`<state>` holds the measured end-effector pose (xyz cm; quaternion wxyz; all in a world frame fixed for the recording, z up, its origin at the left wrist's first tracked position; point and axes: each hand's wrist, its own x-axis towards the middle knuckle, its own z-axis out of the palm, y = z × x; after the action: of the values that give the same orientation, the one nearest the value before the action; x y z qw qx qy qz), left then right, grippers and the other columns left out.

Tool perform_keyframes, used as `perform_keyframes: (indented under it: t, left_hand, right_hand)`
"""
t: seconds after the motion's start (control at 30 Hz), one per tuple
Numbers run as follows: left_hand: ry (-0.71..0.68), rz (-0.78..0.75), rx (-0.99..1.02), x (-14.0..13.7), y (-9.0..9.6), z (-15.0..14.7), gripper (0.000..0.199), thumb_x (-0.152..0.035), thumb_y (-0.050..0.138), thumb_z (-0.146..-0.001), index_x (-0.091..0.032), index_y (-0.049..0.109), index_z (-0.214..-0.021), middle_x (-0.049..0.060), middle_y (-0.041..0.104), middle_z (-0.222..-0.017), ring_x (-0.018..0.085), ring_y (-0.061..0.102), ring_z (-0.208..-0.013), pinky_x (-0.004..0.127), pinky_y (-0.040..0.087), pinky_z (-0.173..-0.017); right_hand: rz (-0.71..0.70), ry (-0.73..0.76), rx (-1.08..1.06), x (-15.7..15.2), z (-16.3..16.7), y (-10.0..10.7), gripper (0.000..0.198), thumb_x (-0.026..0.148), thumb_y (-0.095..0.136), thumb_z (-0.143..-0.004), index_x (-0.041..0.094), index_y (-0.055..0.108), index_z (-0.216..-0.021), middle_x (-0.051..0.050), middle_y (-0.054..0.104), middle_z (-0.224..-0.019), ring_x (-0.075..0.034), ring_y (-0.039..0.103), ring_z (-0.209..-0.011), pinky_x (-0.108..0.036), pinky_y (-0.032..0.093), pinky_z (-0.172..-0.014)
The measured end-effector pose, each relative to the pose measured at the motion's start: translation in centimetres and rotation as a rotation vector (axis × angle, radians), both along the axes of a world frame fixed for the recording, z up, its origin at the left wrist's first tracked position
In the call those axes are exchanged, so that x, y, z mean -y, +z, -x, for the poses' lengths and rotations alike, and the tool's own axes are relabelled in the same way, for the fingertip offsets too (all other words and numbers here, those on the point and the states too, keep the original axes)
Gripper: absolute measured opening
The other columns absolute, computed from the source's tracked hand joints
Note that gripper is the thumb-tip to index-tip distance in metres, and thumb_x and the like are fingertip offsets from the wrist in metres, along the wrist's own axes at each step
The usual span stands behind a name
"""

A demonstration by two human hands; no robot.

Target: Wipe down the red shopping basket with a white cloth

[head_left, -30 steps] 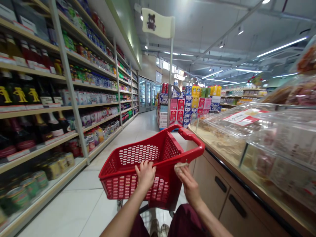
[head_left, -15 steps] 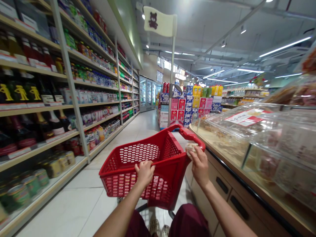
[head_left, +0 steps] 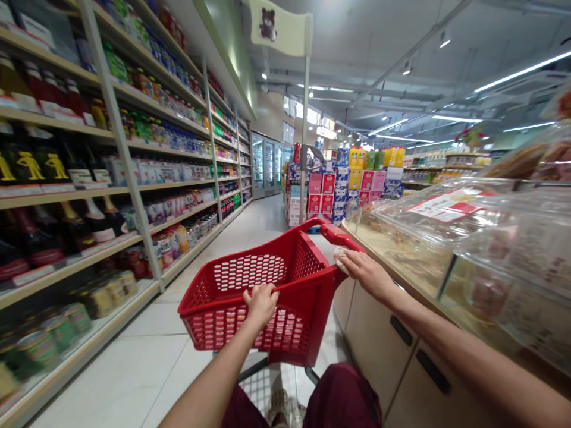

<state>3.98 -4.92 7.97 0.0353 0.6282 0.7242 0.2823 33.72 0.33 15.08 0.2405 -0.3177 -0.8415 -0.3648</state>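
Red shopping cart, moulded glossy plastic, on the floor right in front of the person; basket tapers, side walls pierced in a lattice of small rounded holes, end wall by the person's right solid and smooth. Thick rounded handle loops up from that end. Cloth, pale, soft, crumpled, pressed on the near corner of the handle. Right hand holds it there, fingers together and nearly straight over the fabric; thumb hard to see. Left hand closed over the near basket rim, fingers curled inside.

Below: maroon fabric trousers, patterned shoes partly under the cart, large pale smooth floor tiles. Right side: counter, flat wood-tone doors, dark oblong pulls, glass-edged top; clear, shiny plastic packs on it, one with red-and-white label. Left side: long shelving, pale boards, metal uprights, glass bottles up top and at mid-height, cylindrical cans at the bottom. Ahead: stacked cartons, boxy, pink and blue; cream flag-shaped sign with brown bear, on slim pole. Far back: glass-door coolers.
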Motion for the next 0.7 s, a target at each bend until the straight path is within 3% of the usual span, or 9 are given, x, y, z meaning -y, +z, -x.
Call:
perform_keyframes:
  t: [0.1, 0.2, 0.3, 0.4, 0.47, 0.53, 0.63, 0.7]
  left_hand:
    - [-0.011, 0.006, -0.02, -0.1, 0.1, -0.2, 0.02, -0.028, 0.037, -0.079, -0.024, 0.056, -0.074, -0.001, 0.064, -0.088, 0.019, 0.048, -0.095, 0.049, 0.02, -0.093]
    - [-0.016, 0.002, -0.036, -0.2, 0.1, -0.2, 0.021, -0.029, 0.036, -0.079, -0.024, 0.056, -0.075, -0.001, 0.064, -0.09, 0.018, 0.048, -0.096, 0.047, 0.02, -0.094]
    - [-0.026, 0.01, -0.045, -0.4, 0.2, 0.0, 0.021, -0.03, 0.035, -0.08, -0.025, 0.056, -0.076, -0.002, 0.064, -0.091, 0.018, 0.048, -0.097, 0.046, 0.022, -0.093]
    - [-0.035, 0.022, -0.052, -0.4, 0.3, 0.3, 0.02, -0.03, 0.036, -0.079, -0.026, 0.056, -0.078, -0.002, 0.064, -0.092, 0.017, 0.049, -0.097, 0.045, 0.024, -0.092]
    - [-0.031, 0.025, -0.057, -0.5, 0.4, 0.5, 0.021, -0.029, 0.036, -0.079, -0.025, 0.057, -0.078, -0.002, 0.064, -0.092, 0.018, 0.049, -0.097, 0.045, 0.024, -0.092]
    - [-0.027, 0.026, -0.061, -0.6, 0.4, 0.7, 0.022, -0.029, 0.035, -0.08, -0.025, 0.057, -0.079, -0.001, 0.064, -0.092, 0.018, 0.049, -0.097, 0.046, 0.024, -0.092]
    - [-0.03, 0.024, -0.065, -0.7, 0.3, 0.8, 0.023, -0.029, 0.035, -0.08, -0.024, 0.058, -0.08, 0.0, 0.064, -0.092, 0.019, 0.049, -0.098, 0.046, 0.025, -0.092]
    - [-0.035, 0.019, -0.066, -0.7, 0.3, 0.9, 0.023, -0.028, 0.035, -0.08, -0.025, 0.058, -0.081, 0.0, 0.064, -0.092, 0.019, 0.049, -0.098, 0.047, 0.025, -0.092]
  right_hand:
    - [0.004, 0.021, -0.133, -0.6, -0.9, 1.3, 0.031, 0.017, 0.036, -0.086, 0.017, 0.057, -0.109, -0.011, 0.059, -0.11, -0.021, 0.055, -0.102, -0.037, 0.044, -0.088]
    - [-0.038, 0.073, -0.398, -0.1, 0.2, -0.1, 0.033, 0.016, 0.035, -0.086, 0.017, 0.055, -0.112, -0.011, 0.054, -0.119, -0.023, 0.045, -0.115, -0.044, 0.038, -0.095]
    - [-0.017, 0.169, -0.579, 1.8, 3.4, -5.8, 0.036, 0.014, 0.038, -0.086, 0.022, 0.05, -0.119, -0.007, 0.049, -0.125, -0.022, 0.036, -0.122, -0.044, 0.037, -0.098]
    - [0.107, 0.201, -0.564, 4.0, 6.2, -12.3, 0.039, 0.013, 0.04, -0.085, 0.025, 0.048, -0.12, -0.004, 0.053, -0.12, -0.02, 0.04, -0.119, -0.04, 0.043, -0.094]
    - [0.174, 0.229, -0.466, 4.8, 6.8, -14.1, 0.038, 0.015, 0.042, -0.085, 0.028, 0.048, -0.12, -0.002, 0.057, -0.116, -0.019, 0.046, -0.114, -0.037, 0.046, -0.091]
    - [0.155, 0.202, -0.491, 4.5, 6.5, -12.9, 0.037, 0.016, 0.043, -0.085, 0.029, 0.049, -0.12, -0.003, 0.056, -0.117, -0.02, 0.046, -0.114, -0.041, 0.042, -0.093]
    - [0.008, 0.112, -0.697, 3.1, 5.6, -9.0, 0.038, 0.014, 0.041, -0.086, 0.026, 0.048, -0.121, -0.006, 0.049, -0.124, -0.023, 0.037, -0.121, -0.049, 0.032, -0.099]
    - [-0.035, 0.11, -0.739, 2.7, 5.6, -8.3, 0.038, 0.014, 0.04, -0.086, 0.024, 0.047, -0.122, -0.008, 0.047, -0.126, -0.022, 0.035, -0.122, -0.048, 0.033, -0.098]
